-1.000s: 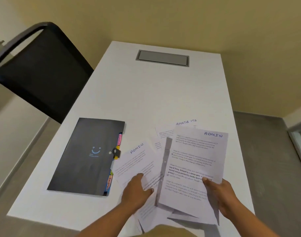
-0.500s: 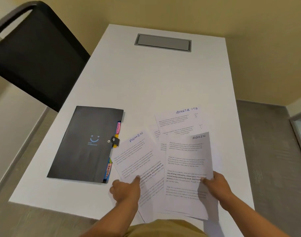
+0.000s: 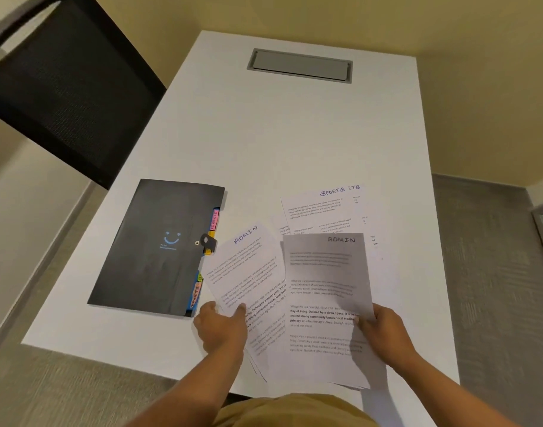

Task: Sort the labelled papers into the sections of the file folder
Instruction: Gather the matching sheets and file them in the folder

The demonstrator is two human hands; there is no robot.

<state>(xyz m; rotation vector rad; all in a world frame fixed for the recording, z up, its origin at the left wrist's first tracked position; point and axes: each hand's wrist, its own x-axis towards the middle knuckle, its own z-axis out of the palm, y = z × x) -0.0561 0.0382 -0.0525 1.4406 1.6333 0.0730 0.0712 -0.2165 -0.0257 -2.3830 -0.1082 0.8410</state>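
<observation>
Right hand [image 3: 384, 331] pinches the ADMIN sheet [image 3: 325, 291] – left hand's [image 3: 222, 328] fingers press another flat

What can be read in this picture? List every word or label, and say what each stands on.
"ADMIN": top of the tilted white sheet under the left hand.
"ADMIN": top of the shaded white sheet in the right hand.
"SPORTS", then unclear marks: far white sheet.
Coloured index tabs on the closed black file folder: blurred.
Small print under the folder's blue smiley: unreadable.
</observation>
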